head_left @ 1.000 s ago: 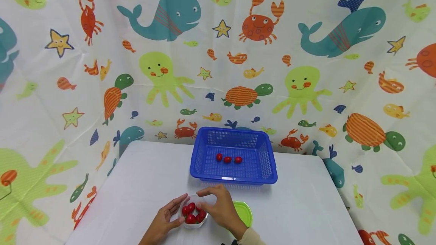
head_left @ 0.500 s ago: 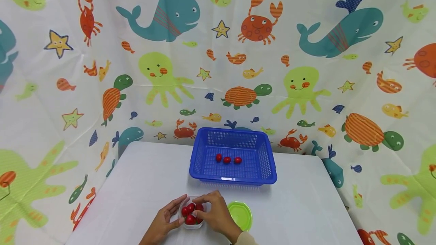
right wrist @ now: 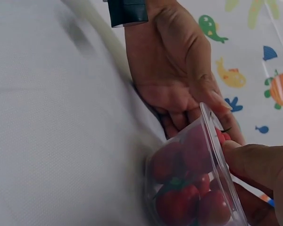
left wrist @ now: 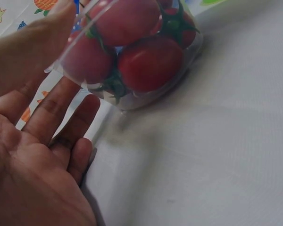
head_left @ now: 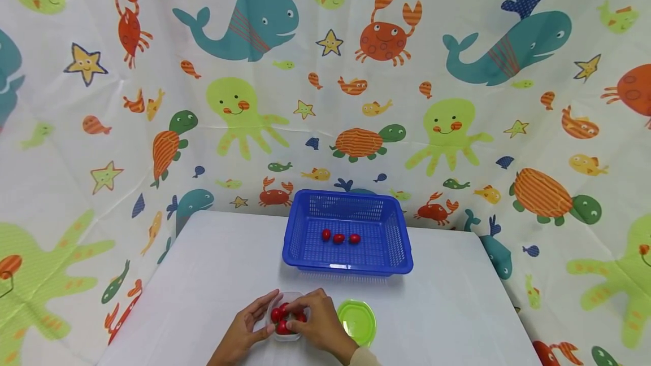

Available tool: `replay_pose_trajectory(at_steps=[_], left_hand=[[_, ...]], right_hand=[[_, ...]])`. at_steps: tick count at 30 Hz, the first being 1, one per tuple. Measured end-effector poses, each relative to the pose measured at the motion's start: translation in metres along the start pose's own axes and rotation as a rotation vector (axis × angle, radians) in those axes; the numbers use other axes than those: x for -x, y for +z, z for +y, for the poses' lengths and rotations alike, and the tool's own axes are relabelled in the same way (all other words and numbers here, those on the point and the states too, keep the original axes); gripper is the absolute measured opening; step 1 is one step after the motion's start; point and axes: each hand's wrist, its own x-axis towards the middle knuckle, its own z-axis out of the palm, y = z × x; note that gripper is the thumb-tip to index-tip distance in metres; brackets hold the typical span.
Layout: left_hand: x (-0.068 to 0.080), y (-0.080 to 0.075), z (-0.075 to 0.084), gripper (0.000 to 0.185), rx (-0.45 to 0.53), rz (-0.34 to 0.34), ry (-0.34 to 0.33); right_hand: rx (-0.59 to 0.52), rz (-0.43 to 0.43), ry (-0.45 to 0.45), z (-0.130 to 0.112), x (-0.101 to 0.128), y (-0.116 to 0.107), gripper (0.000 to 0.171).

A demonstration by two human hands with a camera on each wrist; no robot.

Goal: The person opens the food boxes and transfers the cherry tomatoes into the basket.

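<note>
Three tomatoes (head_left: 339, 237) lie in the blue basket (head_left: 402, 242); more fill the clear cup (head_left: 285, 334), steadied by the left hand (head_left: 243, 329)'s relaxed grip while the right hand (head_left: 315, 323) pinches one.

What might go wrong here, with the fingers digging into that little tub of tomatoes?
The small clear plastic cup of red cherry tomatoes looks tilted in the left wrist view, so fruit may spill onto the white table. The right hand reaches into a crowded cup and might squash one. The left hand only rests against the wall, so the cup may slide.
</note>
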Motion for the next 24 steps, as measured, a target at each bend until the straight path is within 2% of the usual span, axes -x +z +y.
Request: replay_pose_trajectory(at_steps=[11, 21, 24], left_hand=[[-0.0004, 0.001, -0.0003, 0.062, -0.005, 0.027, -0.016], [0.0, 0.0016, -0.0002, 0.062, -0.021, 0.034, -0.033], [0.0013, 0.0018, 0.0008, 0.062, -0.023, 0.029, -0.014]], right_hand=[[0.075, -0.003, 0.005, -0.0017, 0.0, 0.0062, 0.021], [0.018, -0.021, -0.01, 0.0006, -0.0009, 0.0072, 0.015], [0.003, -0.033, -0.009, 0.0006, -0.0008, 0.0066, 0.016]])
